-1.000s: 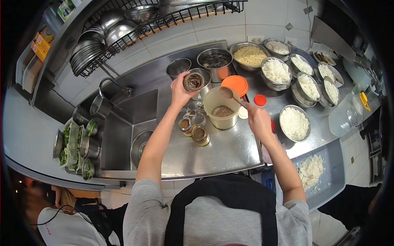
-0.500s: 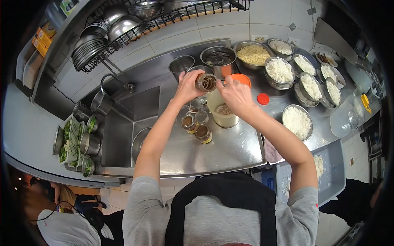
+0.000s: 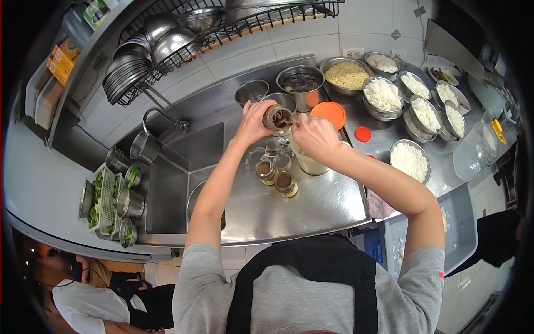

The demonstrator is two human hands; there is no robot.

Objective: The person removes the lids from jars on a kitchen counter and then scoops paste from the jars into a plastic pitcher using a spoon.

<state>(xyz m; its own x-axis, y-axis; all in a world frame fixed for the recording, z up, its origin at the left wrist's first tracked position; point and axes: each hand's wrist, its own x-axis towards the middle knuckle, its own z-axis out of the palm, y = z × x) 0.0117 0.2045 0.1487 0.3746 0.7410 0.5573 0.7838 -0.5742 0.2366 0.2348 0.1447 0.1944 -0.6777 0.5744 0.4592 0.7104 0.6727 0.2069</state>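
Note:
My left hand [image 3: 253, 123] is wrapped around a glass jar [image 3: 276, 118] with brown contents, tipped so its mouth faces right. My right hand [image 3: 317, 136] is closed in a pinch at the jar's mouth; what the fingers grip is hidden. Below my right hand stands a pale plastic tub [image 3: 312, 165], partly covered by that hand. Two more jars with brown contents, one [image 3: 266, 170] and another [image 3: 286, 183], stand upright on the steel counter [image 3: 250, 217], near a clear round lid or cup [image 3: 282, 162]. Behind my right hand lies an orange lid [image 3: 328, 115].
Several metal bowls of white rice [image 3: 410, 161] fill the right, with a bowl of noodles [image 3: 346, 75] behind. A red lid [image 3: 362, 134] lies nearby. Left are the sink [image 3: 167, 195] and a basket of greens [image 3: 103, 200]. A grey bin [image 3: 461, 222] and a person [image 3: 92, 306] are below.
The whole view has shifted slightly, with the counter items appearing further right. My left hand still holds the tipped jar, and my right hand stays pinched by its mouth.

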